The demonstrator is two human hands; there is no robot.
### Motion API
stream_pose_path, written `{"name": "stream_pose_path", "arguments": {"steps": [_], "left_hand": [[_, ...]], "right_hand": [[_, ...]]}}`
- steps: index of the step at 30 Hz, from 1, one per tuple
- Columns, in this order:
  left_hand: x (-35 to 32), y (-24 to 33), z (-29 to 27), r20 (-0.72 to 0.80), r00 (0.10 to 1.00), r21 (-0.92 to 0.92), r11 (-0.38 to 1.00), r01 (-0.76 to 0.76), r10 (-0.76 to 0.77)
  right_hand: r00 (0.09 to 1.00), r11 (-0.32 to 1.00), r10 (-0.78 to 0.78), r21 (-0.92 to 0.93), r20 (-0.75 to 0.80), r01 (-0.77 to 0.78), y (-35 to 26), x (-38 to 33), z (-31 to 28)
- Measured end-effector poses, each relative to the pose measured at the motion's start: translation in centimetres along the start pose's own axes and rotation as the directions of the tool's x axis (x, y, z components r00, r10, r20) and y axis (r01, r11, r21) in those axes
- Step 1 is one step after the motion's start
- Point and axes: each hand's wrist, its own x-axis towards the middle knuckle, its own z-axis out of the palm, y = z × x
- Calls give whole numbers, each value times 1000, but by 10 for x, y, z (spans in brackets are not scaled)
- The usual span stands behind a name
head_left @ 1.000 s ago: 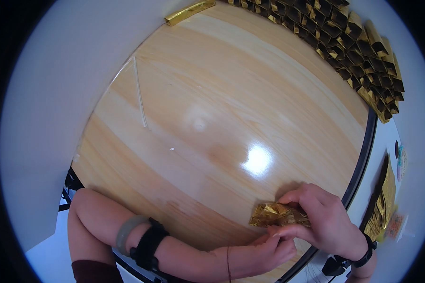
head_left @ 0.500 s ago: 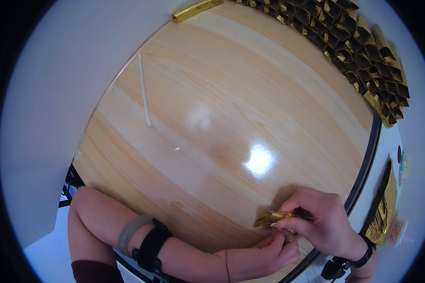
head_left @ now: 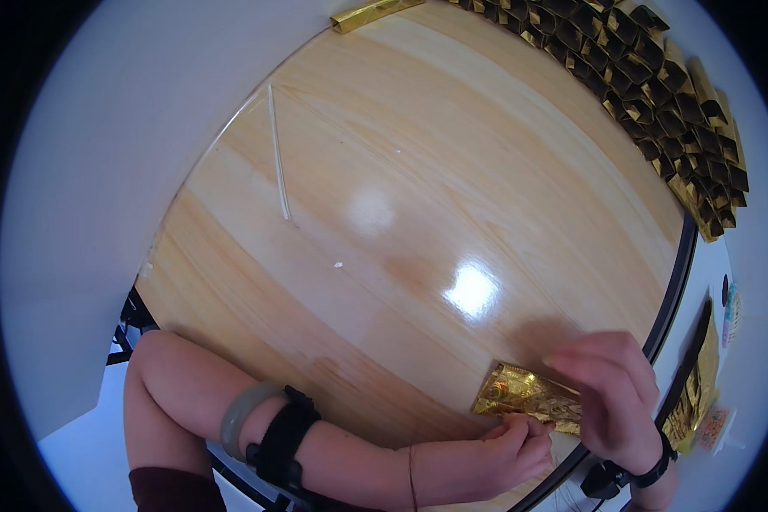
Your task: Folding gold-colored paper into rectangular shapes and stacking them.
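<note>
We hold one gold foil sheet [head_left: 529, 397] flat on the table [head_left: 418, 196], at its near right edge. Our left hand [head_left: 486, 452] fingers pinch its lower edge; our right hand [head_left: 614, 392] fingers press on top. We should crease slowly, edges aligned. Many folded gold pieces [head_left: 657, 85] lie far right, too many to count; one thin stick [head_left: 278, 154].

The right hand [head_left: 610, 392] is covering the right end of the gold foil sheet [head_left: 525, 394], and the left hand [head_left: 495, 448] is hiding part of its near edge. Far across the round wooden table [head_left: 418, 188] from the sheet, the pile of folded gold foil pieces [head_left: 657, 94] is running out past the picture's dark rim. The stack of gold sheets [head_left: 695, 388] just right of the table edge is lying too blurred to read.
</note>
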Motion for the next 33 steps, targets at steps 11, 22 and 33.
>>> {"name": "stream_pose_path", "arguments": {"steps": [11, 22, 33], "left_hand": [[7, -36, -2, 189, 970, -581, 814, -17, 156], [19, -46, 10, 24, 995, -596, 798, 92, -98], [20, -46, 8, 46, 996, -647, 757, 88, -76]], "right_hand": [[984, 975, 172, -135, -51, -177, -16, -95, -25], [998, 954, -14, -298, -55, -3, -5, -112, -11], [992, 876, -128, -469, -8, 109, -10, -114, -8]]}}
